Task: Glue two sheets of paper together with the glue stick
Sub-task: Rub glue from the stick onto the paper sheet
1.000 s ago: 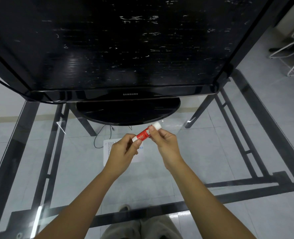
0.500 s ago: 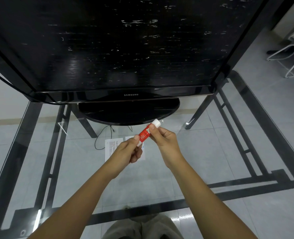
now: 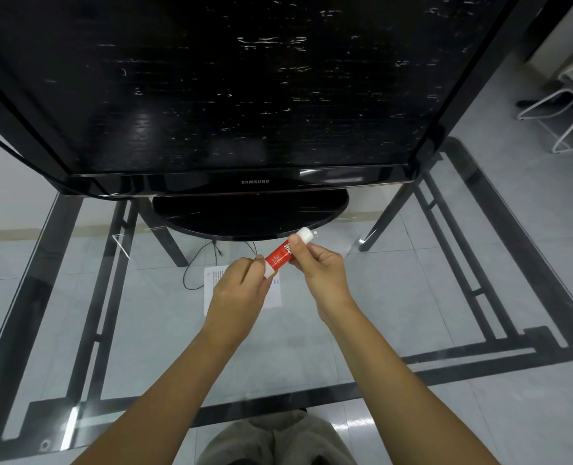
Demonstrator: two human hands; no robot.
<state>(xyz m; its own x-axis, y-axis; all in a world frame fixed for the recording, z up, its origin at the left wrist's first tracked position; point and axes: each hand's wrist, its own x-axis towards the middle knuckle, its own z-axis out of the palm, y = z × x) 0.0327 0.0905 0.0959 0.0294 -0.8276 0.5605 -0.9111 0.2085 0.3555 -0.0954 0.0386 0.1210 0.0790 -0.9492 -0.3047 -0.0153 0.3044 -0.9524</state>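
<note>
A red glue stick (image 3: 279, 256) with white ends is held tilted above the glass table, its upper white end pointing toward the TV. My right hand (image 3: 318, 273) pinches its upper part between thumb and fingers. My left hand (image 3: 241, 290) grips the lower white end. A white sheet of paper (image 3: 211, 286) with printed text lies on the glass under my hands, mostly hidden by my left hand. I cannot tell whether a second sheet lies there.
A large black Samsung TV (image 3: 255, 95) on an oval stand (image 3: 245, 216) fills the far side of the glass table (image 3: 396, 313). A black metal frame and a cable (image 3: 194, 266) show through the glass. White chair legs (image 3: 567, 115) stand at the far right.
My left hand came off the stick's lower end half a second ago and now grips it again. The stick tilted a little more upright.
</note>
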